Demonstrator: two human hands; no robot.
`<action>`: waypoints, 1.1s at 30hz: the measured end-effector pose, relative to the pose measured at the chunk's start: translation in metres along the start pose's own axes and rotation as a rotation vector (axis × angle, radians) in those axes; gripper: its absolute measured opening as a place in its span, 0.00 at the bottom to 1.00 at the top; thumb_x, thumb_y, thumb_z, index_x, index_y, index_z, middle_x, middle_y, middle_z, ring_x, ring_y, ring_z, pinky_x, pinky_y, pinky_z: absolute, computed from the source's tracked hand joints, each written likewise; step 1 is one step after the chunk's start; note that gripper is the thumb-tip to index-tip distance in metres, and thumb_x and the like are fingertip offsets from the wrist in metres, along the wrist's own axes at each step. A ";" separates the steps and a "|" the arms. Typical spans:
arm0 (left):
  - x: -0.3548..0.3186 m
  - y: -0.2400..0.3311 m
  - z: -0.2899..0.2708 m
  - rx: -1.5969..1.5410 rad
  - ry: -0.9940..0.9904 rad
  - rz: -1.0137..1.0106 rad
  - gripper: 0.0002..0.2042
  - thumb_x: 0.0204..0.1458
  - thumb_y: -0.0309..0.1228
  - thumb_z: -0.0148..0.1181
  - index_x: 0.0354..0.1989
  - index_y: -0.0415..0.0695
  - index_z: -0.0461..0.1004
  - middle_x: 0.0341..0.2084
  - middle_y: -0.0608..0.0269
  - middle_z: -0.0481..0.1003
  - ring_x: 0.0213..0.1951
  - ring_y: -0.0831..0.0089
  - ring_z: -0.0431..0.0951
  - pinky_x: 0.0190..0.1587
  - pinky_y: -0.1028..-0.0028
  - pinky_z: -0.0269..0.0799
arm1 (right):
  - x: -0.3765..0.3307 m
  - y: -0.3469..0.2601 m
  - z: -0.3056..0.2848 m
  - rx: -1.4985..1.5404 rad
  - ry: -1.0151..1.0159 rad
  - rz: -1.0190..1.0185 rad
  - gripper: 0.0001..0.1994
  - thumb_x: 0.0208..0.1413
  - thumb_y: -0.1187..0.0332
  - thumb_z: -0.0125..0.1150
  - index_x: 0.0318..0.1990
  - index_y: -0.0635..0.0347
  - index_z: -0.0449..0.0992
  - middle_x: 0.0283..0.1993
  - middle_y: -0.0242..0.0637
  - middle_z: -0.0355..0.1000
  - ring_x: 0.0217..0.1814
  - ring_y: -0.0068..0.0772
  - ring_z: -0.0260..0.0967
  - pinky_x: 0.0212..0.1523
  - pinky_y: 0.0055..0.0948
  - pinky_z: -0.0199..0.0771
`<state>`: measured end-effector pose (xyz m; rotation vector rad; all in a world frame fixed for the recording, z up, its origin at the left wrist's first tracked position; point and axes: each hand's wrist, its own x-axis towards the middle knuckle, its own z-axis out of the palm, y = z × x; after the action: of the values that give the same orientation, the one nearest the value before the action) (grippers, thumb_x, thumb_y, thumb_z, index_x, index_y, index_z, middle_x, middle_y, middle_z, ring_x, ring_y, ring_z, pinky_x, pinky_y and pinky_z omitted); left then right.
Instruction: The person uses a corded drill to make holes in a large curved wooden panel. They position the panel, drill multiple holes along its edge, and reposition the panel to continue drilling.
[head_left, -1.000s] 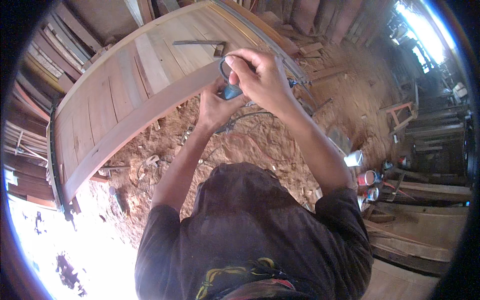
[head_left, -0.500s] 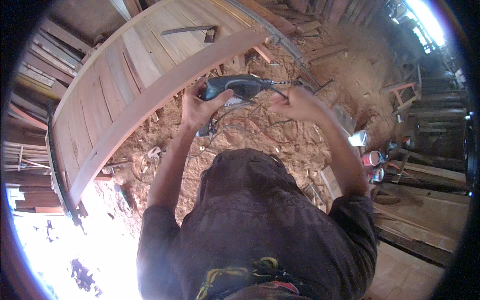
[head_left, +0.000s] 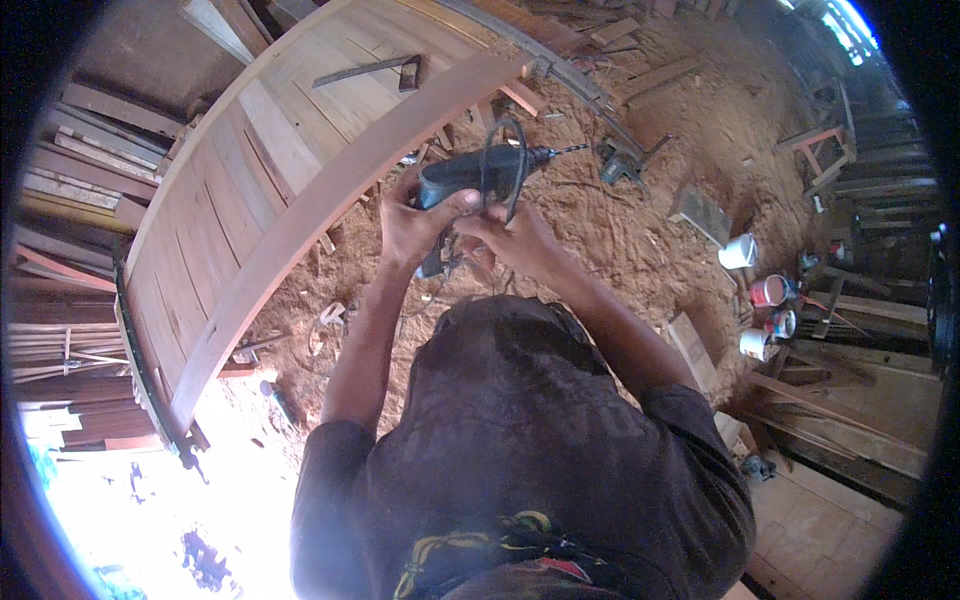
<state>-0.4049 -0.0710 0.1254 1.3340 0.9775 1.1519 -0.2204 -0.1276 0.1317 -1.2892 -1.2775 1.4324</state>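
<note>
While sawdust covers the ground below, the left hand (head_left: 415, 222) clenches around the rear body of a dark grey electric hand drill (head_left: 470, 175), thumb laid along its top, in the upper middle of the frame. The right hand (head_left: 515, 240) sits just beneath and to the right, fingers curled against the drill's underside and its looped black cord (head_left: 505, 165); whether it grips the handle fully cannot be told. Both forearms rise from the lower centre, elbows bent, meeting at the tool. The drill lies level, its bit pointing toward the right of the frame, held between the two hands. A large curved wooden plank panel (head_left: 260, 190) spans the upper left, and several paint cans (head_left: 765, 290) stand at right.
</note>
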 end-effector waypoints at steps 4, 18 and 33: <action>0.002 -0.001 0.012 -0.011 0.016 -0.009 0.26 0.50 0.31 0.85 0.54 0.32 0.82 0.41 0.58 0.87 0.41 0.75 0.86 0.45 0.71 0.84 | 0.009 0.011 0.001 0.019 -0.006 -0.040 0.12 0.71 0.63 0.69 0.45 0.66 0.83 0.32 0.38 0.83 0.24 0.23 0.78 0.17 0.25 0.75; 0.001 0.007 -0.035 0.130 -0.086 -0.178 0.28 0.49 0.31 0.86 0.55 0.32 0.80 0.41 0.58 0.86 0.37 0.73 0.86 0.40 0.72 0.85 | -0.035 -0.052 -0.147 -0.675 0.084 -0.231 0.10 0.65 0.63 0.75 0.47 0.59 0.87 0.37 0.31 0.84 0.32 0.20 0.79 0.34 0.22 0.74; 0.006 0.046 -0.003 -0.196 -0.221 -0.057 0.34 0.47 0.39 0.86 0.59 0.32 0.78 0.43 0.54 0.85 0.39 0.69 0.87 0.39 0.73 0.84 | 0.026 0.070 -0.100 -0.588 -0.121 -0.256 0.10 0.68 0.66 0.71 0.49 0.61 0.86 0.43 0.39 0.83 0.48 0.30 0.79 0.49 0.35 0.77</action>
<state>-0.4092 -0.0687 0.1718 1.2376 0.7193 1.0049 -0.1212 -0.0978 0.0619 -1.3501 -1.9640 0.9970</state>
